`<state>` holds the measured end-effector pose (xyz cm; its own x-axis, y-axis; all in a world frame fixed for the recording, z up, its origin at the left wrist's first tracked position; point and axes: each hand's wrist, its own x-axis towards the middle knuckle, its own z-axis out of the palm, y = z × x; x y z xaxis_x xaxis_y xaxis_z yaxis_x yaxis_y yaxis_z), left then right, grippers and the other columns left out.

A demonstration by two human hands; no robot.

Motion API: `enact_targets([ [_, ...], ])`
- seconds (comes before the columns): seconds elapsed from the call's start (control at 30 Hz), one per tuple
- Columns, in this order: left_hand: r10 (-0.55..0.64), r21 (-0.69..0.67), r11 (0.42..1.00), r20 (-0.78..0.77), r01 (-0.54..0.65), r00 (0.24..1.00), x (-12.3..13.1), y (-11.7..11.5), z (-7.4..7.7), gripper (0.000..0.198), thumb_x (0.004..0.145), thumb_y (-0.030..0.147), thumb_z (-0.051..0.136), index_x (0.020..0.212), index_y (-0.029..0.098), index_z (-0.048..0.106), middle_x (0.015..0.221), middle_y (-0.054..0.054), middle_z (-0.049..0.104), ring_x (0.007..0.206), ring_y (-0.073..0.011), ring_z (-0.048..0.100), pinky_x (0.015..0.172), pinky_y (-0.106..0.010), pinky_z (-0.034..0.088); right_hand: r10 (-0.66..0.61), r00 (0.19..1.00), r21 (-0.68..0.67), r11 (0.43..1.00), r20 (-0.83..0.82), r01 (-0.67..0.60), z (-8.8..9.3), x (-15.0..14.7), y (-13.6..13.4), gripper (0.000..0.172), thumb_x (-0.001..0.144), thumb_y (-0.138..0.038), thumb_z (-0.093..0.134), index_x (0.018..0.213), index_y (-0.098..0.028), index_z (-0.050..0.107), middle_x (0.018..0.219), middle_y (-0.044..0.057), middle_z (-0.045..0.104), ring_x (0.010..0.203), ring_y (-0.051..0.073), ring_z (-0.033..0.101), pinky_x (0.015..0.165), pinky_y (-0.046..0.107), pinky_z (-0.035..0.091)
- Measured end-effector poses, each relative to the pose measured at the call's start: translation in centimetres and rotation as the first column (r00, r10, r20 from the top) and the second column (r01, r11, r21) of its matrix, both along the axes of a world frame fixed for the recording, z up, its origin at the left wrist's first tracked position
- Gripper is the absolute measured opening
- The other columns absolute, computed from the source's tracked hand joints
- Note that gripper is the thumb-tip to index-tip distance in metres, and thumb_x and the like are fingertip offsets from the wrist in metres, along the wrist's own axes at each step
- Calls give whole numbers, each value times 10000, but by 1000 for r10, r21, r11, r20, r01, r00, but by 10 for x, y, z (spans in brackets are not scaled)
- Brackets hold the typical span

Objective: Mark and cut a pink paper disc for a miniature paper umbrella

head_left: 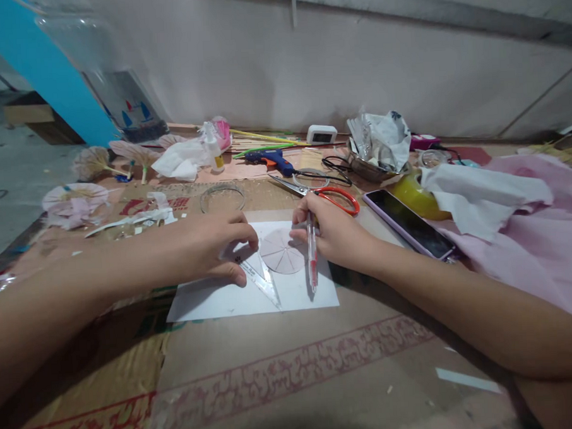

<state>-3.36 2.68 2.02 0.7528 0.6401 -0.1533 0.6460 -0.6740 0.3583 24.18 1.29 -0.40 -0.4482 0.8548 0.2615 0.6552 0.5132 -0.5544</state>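
A white sheet of paper (214,301) lies on the cardboard with a pale disc (284,255) on it, marked with lines that fan out from its centre. My left hand (228,245) curls its fingers and thumb around a clear triangular set square (263,280) at the disc's left side. On the other side, my right hand (322,229) holds a clear pen (312,254) with red inside, its tip pointing down toward me. The fingertips of that hand reach the disc's right edge. Just behind it lie red-handled scissors (340,199), partly hidden by the hand.
A blue glue gun (276,160) and a metal bowl of scraps (378,165) stand behind. To the right are a phone (410,225), yellow tape (415,196) and pink cloth (515,242). A small glue bottle (214,151) and fan-shaped pieces (91,163) sit at back left.
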Motion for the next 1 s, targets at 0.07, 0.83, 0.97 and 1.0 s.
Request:
enact_targets([
  [0.07, 12, 28, 1000, -2, -12, 1000, 1, 0, 1, 357, 779, 494, 807, 1043, 280, 698, 1079, -37, 666, 886, -217, 615, 717, -291, 410, 5, 996, -56, 998, 88, -1, 7, -2, -6, 298, 801, -238, 782, 935, -230, 516, 904, 15, 610, 840, 202, 548, 697, 302, 358],
  [0.83, -24, -76, 997, 65, 29, 998, -4, 6, 2, 388, 794, 456, 792, 1133, 294, 698, 1136, -30, 706, 1006, -230, 645, 805, -296, 456, -21, 981, -60, 998, -190, 10, 3, -8, -11, 115, 981, -316, 555, 940, -225, 499, 903, 24, 636, 805, 178, 577, 712, 322, 414],
  [0.97, -16, -123, 992, 34, 20, 999, -6, 8, 1, 414, 757, 525, 815, 1047, 251, 705, 992, -34, 696, 862, -209, 621, 703, -278, 436, -5, 985, -80, 997, -171, -9, 3, -9, -11, 135, 985, -340, 554, 942, -216, 524, 852, -1, 614, 717, 148, 558, 655, 296, 392],
  [1.0, -19, -130, 991, 25, 22, 1000, -6, 8, 0, 423, 747, 537, 821, 1031, 247, 704, 970, -34, 689, 844, -207, 613, 692, -276, 431, -2, 986, -79, 997, -165, -11, 4, -9, -12, 136, 982, -340, 558, 940, -214, 528, 847, -4, 611, 705, 144, 552, 646, 292, 387],
])
